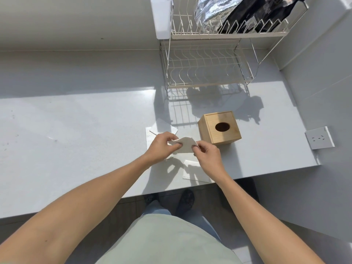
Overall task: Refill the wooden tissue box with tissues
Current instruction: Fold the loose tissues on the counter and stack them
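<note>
The wooden tissue box (219,128) stands upright on the white counter (76,140), its lid with a dark oval hole facing up. Just left of it, above the counter, I hold a folded white tissue (185,146) between both hands. My left hand (162,147) pinches its left edge and my right hand (206,155) pinches its right corner. More white tissues lie flat on the counter: one behind my left hand (152,135) and one near the front edge (192,171).
A two-tier wire dish rack (205,60) stands behind the box, with a foil bag (211,12) and a dark bag (266,12) on its top tier. A white socket plate (320,138) lies at the counter's right. The counter's front edge runs just below my wrists.
</note>
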